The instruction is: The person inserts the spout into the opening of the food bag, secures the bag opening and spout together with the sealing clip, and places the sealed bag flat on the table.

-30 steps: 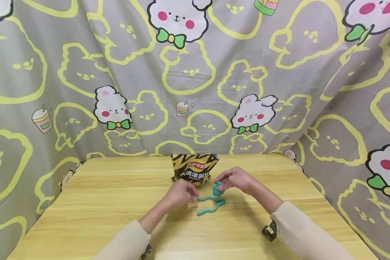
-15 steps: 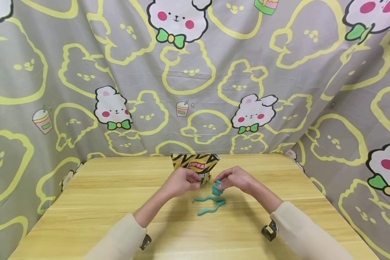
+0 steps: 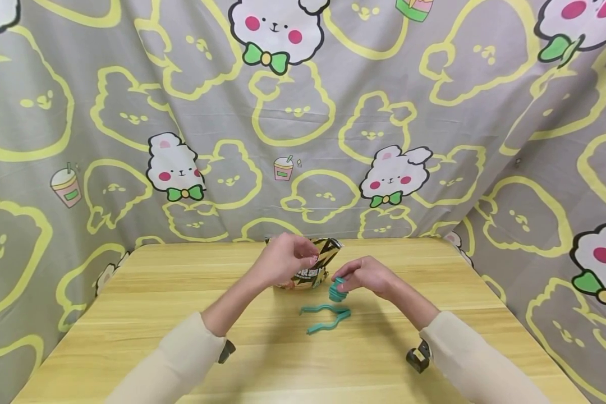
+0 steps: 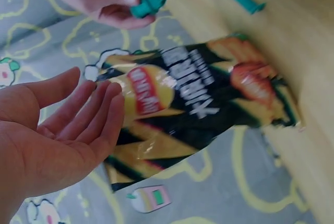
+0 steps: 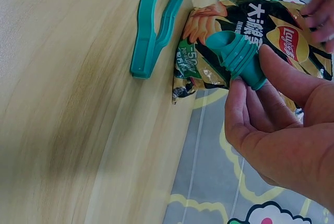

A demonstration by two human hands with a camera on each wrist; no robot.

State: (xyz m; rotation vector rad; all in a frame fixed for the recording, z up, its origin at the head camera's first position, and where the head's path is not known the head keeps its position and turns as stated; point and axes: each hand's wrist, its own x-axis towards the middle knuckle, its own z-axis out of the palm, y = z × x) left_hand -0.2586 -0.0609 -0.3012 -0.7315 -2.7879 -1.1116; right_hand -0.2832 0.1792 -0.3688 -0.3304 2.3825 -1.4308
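Observation:
An upright black-and-gold Lay's chip bag stands on the table towards the back. My left hand is at the upper part of the bag, overlapping it in the head view; its fingers are loosely bent and hold nothing, with the tips right at the bag's top end. Between thumb and fingers, my right hand pinches a teal threaded spout, hollow at its open end, just right of the bag. In front of both lies a teal bag clip, spread in a V with its arms pointing left.
The wooden table reaches back to a grey patterned curtain, which also hangs along both sides. Dark camera mounts sit at the wrists by the sleeves.
My left hand has moved up and away from the clip's arm end to the upper part of the chip bag. The right hand keeps the spout in nearly the same place.

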